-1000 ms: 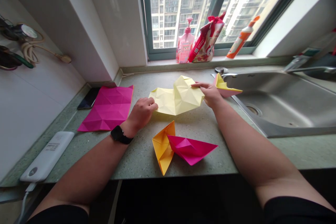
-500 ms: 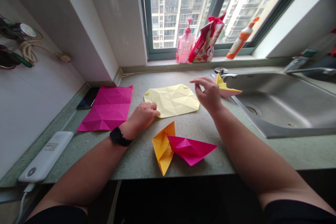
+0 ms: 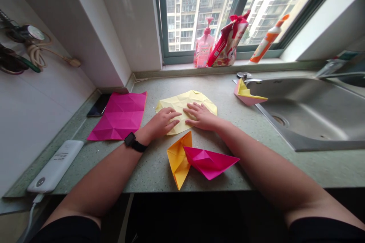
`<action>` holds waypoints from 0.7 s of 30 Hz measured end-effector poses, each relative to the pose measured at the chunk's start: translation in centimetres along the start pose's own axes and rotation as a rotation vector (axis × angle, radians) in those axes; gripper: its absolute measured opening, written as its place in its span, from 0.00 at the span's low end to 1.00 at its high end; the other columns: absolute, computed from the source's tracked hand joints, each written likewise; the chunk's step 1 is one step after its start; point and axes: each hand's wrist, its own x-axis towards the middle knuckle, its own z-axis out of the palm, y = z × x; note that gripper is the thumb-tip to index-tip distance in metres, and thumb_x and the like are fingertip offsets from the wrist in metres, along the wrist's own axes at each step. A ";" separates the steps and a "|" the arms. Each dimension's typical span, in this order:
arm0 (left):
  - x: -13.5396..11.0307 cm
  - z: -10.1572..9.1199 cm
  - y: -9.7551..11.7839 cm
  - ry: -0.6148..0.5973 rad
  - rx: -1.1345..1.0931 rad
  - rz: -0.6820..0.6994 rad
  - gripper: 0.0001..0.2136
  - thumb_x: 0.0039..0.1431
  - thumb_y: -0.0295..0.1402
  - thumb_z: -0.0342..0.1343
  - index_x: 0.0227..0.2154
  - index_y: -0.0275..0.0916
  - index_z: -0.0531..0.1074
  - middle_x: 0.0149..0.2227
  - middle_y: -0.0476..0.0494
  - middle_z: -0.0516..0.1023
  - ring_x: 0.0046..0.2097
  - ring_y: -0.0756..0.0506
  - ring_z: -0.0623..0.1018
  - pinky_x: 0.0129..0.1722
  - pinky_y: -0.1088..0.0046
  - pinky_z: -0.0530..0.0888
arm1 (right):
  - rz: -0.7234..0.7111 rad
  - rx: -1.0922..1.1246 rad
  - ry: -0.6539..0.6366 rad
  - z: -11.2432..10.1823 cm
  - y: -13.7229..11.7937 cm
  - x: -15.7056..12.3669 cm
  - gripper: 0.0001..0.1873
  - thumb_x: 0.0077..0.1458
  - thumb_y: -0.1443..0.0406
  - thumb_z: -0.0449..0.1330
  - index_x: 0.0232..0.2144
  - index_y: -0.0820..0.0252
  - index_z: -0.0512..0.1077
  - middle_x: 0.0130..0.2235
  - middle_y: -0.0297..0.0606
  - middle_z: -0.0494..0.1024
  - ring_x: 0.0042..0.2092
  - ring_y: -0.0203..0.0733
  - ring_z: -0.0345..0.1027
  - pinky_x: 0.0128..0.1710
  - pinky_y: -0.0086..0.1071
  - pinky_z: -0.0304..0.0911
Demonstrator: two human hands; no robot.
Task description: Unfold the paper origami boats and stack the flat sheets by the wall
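Observation:
A creased pale yellow sheet of paper [image 3: 188,98] with folded-in corners lies on the counter in front of me. My left hand [image 3: 164,122] rests on its left part, fingers apart and pointing right. On its right part lies my right hand [image 3: 201,116], fingers spread. The two hands' fingertips are close but do not touch. Nearer to me sit an orange paper boat [image 3: 178,159] and a magenta paper boat [image 3: 210,162], which touch each other. To the left of my left hand is a creased magenta sheet of paper [image 3: 121,115].
A yellow and pink paper boat [image 3: 247,95] stands by the steel sink [image 3: 313,114]. A phone [image 3: 99,105] and a white power bank [image 3: 57,165] with a cable lie at left. On the sill stand a pump bottle [image 3: 204,47], a red bag [image 3: 229,41] and an orange bottle [image 3: 268,41].
My right hand has come down from above the sheet's right end onto its surface. My left hand has let go of the near edge and opened on the sheet. The view shifts slightly.

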 end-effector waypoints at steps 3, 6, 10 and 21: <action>0.5 1.3 -0.9 -0.044 0.079 -0.106 0.25 0.75 0.42 0.56 0.70 0.38 0.71 0.67 0.31 0.75 0.70 0.37 0.72 0.71 0.54 0.69 | -0.007 0.005 0.003 0.2 -0.3 0.0 0.40 0.69 0.41 0.57 0.76 0.45 0.64 0.80 0.43 0.56 0.81 0.66 0.45 0.78 0.62 0.43; 0.5 1.8 -1.3 -0.159 0.196 -0.263 0.35 0.73 0.51 0.56 0.74 0.35 0.64 0.75 0.26 0.64 0.76 0.30 0.63 0.76 0.48 0.61 | -0.006 0.007 0.012 0.3 -0.2 0.1 0.40 0.69 0.40 0.57 0.76 0.46 0.65 0.80 0.43 0.57 0.80 0.65 0.46 0.78 0.61 0.43; 0.4 1.5 -1.3 -0.264 0.284 -0.463 0.44 0.70 0.62 0.53 0.78 0.36 0.56 0.80 0.26 0.52 0.80 0.24 0.51 0.77 0.44 0.51 | 0.044 -0.010 0.022 0.4 0.1 0.2 0.41 0.69 0.39 0.56 0.76 0.48 0.64 0.80 0.44 0.57 0.81 0.64 0.45 0.79 0.58 0.42; -0.3 0.4 -0.8 -0.328 0.302 -0.553 0.52 0.64 0.72 0.47 0.81 0.43 0.50 0.83 0.29 0.41 0.81 0.21 0.44 0.77 0.42 0.47 | 0.398 -0.038 0.075 0.2 2.9 -0.8 0.47 0.70 0.38 0.46 0.79 0.58 0.55 0.82 0.51 0.49 0.82 0.63 0.39 0.79 0.59 0.37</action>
